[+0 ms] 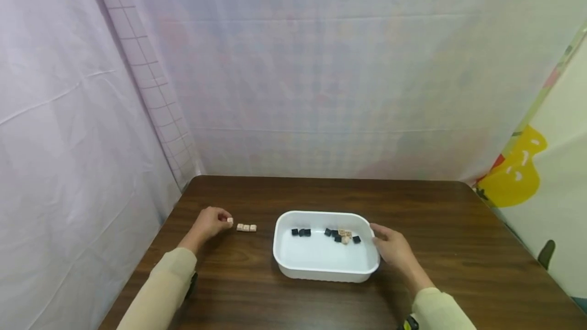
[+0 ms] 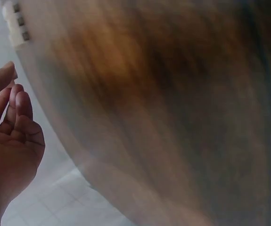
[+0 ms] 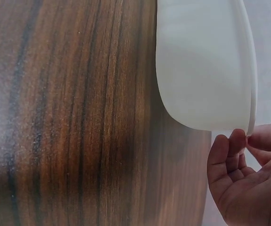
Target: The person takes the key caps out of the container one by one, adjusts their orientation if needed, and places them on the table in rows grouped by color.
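My left hand [image 1: 212, 223] pinches a small cream-coloured block [image 1: 230, 221] between thumb and fingertips; in the left wrist view the fingers mostly hide it. Just right of that hand, three similar cream blocks [image 1: 246, 228] stand in a row on the table. A white plastic basin [image 1: 326, 271] sits right of the row. Its right rim is pinched by my right hand [image 1: 395, 248], thumb on one side and fingers on the other in the right wrist view. Inside the basin lie several black blocks [image 1: 301, 232] and a few cream ones [image 1: 346, 240], some with dark marks.
The brown wood-grain table [image 1: 247, 294] has rounded far corners. White curtains [image 1: 321, 90] hang behind it and along the left side. At the right hangs a cloth with a yellow print [image 1: 513, 177].
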Motion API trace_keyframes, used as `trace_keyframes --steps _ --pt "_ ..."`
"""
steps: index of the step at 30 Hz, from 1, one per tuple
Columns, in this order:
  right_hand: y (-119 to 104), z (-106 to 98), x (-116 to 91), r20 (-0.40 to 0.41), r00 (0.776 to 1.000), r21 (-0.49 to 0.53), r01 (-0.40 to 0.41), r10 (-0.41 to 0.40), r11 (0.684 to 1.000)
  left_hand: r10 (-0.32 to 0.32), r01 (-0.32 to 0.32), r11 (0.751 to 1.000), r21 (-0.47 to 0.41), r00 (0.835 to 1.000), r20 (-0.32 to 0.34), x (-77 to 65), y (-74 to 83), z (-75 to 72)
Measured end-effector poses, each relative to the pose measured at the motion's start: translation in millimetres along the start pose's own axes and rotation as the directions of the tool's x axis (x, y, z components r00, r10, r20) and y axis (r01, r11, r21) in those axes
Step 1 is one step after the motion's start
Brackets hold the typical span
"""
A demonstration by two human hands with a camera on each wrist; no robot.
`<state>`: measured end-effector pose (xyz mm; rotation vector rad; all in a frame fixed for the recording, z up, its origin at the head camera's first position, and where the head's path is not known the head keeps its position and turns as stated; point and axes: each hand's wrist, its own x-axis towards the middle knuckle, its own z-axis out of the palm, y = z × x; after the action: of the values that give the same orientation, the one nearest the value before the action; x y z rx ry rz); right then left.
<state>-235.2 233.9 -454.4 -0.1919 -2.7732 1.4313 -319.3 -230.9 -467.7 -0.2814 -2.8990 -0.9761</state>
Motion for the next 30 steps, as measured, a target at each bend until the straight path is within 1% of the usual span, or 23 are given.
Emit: trace_keyframes --steps 5,12,14,17,20,23,26,30 --pt "-2 1 -1 0.002 1.000 -0.003 0.002 -0.002 1.000 -0.013 0.014 1.000 -0.018 0.999 0.038 -3.6 -7.1 4.9" --pt "-1 1 -1 -0.009 1.000 -0.020 0.004 -0.004 1.000 0.032 -0.031 0.999 -0.032 0.998 0.049 -3.1 -8.1 11.9" --pt "-1 1 -1 -0.010 1.000 -0.026 0.003 -0.003 1.000 0.035 -0.033 0.999 -0.040 0.998 0.051 -2.1 -7.6 13.4" --pt "-1 1 -1 -0.010 1.000 -0.030 -0.002 0.001 1.000 0.054 -0.053 0.998 -0.039 0.997 0.047 -1.9 -7.2 14.1" --pt "0 1 -1 -0.012 1.000 -0.030 -0.001 0.001 1.000 0.054 -0.053 0.998 -0.038 0.998 0.040 -3.0 -6.9 13.8" --pt "-1 1 -1 -0.011 1.000 -0.026 0.001 -0.001 1.000 0.039 -0.037 0.998 -0.045 0.999 0.034 -4.7 -6.2 12.6" --pt "-1 1 -2 -0.006 1.000 -0.019 -0.005 0.005 1.000 0.018 -0.017 0.998 -0.053 1.000 0.016 -5.7 -3.5 11.0" --pt "-1 1 -1 0.002 1.000 -0.006 -0.019 0.019 1.000 0.002 -0.004 0.998 -0.067 1.000 -0.023 -4.6 6.8 9.0"
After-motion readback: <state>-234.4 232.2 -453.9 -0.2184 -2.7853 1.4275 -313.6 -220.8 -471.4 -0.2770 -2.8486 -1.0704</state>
